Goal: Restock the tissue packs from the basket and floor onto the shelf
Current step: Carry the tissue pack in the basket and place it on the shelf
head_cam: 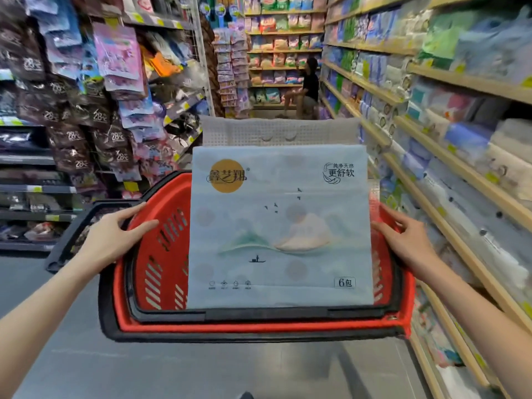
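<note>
The left hand (115,234) and right hand (408,240) are gripping the side rims of the red basket (259,323), fingers holding its edges. The tissue pack (279,226) is lying face-up inside the basket, with a paler pack (273,133) showing at the basket's far end. The shelf (460,168) is running along the basket's right. Restocking is looking barely begun: both packs are awaiting shelving, and no floor packs are showing.

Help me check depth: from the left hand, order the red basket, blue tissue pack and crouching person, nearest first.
1. Red basket: the left hand holds its left rim.
2. Blue tissue pack: in the basket, to the hand's right.
3. Crouching person: far down the aisle.
</note>
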Demonstrator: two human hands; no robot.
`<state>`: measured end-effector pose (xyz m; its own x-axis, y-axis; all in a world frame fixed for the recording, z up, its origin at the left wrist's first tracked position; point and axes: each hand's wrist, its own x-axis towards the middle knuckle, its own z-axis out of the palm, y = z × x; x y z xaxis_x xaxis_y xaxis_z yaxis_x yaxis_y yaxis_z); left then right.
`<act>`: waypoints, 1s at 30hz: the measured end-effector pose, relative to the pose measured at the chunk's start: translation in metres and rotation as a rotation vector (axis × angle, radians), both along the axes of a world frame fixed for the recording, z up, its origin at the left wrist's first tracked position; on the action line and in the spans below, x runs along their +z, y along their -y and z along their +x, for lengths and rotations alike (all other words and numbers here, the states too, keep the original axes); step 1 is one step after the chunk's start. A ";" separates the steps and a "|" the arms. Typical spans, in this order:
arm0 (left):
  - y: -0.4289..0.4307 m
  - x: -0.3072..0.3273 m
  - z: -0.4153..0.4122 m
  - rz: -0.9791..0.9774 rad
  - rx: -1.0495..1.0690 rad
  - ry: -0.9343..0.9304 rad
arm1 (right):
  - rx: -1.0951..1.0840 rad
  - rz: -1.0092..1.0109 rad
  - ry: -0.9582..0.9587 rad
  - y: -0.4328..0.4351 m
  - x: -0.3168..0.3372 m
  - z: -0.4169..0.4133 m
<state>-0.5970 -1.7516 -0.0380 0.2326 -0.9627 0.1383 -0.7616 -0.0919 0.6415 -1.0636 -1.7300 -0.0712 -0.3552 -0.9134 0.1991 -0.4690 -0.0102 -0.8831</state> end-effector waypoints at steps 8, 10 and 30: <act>0.205 0.006 0.015 0.020 -0.126 0.018 | -0.101 0.009 0.023 0.142 -0.009 0.023; 0.250 0.008 0.013 0.024 -0.165 0.013 | -0.130 0.013 0.051 0.173 -0.009 0.025; 0.633 -0.040 -0.135 0.139 -0.407 0.000 | -0.344 0.176 0.068 0.460 -0.053 -0.087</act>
